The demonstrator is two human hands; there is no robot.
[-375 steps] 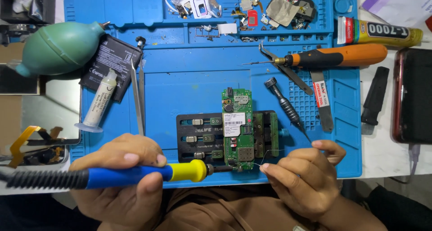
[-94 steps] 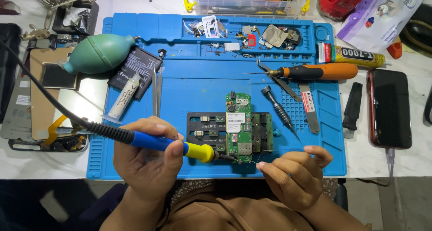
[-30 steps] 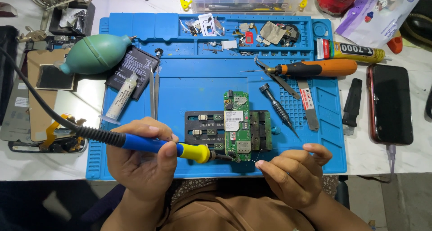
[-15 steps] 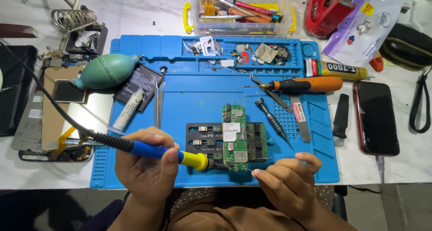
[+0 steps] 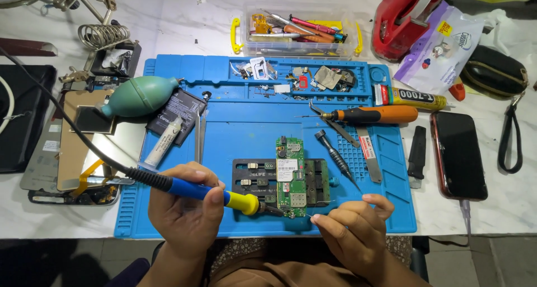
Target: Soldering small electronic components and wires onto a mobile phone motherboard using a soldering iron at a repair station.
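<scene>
At the far left of the bench lies a disassembled phone screen (image 5: 84,147), and a green rubber dust blower (image 5: 140,96) rests at the left edge of the blue silicone work mat (image 5: 246,130). Beside it sit a black phone battery (image 5: 182,111) and a white syringe of paste (image 5: 162,147). The left hand (image 5: 187,214) wraps its fingers around the blue and yellow soldering iron (image 5: 210,193), thumb pressed on the grip, with the black cord trailing up to the left. The iron's tip meets the lower edge of the green circuit board (image 5: 291,178), which stands lengthwise in a black board holder (image 5: 254,178) near the mat's front centre. The right hand (image 5: 352,231) sits just right of the board's lower end, thumb and forefinger pinched on a thin solder wire (image 5: 335,201) that reaches toward the same spot; the other fingers curl loosely. Further right lie a black precision screwdriver (image 5: 334,155), an orange-handled screwdriver (image 5: 375,115) and a tube of glue (image 5: 411,98). A dark smartphone (image 5: 458,155) rests off the mat.
</scene>
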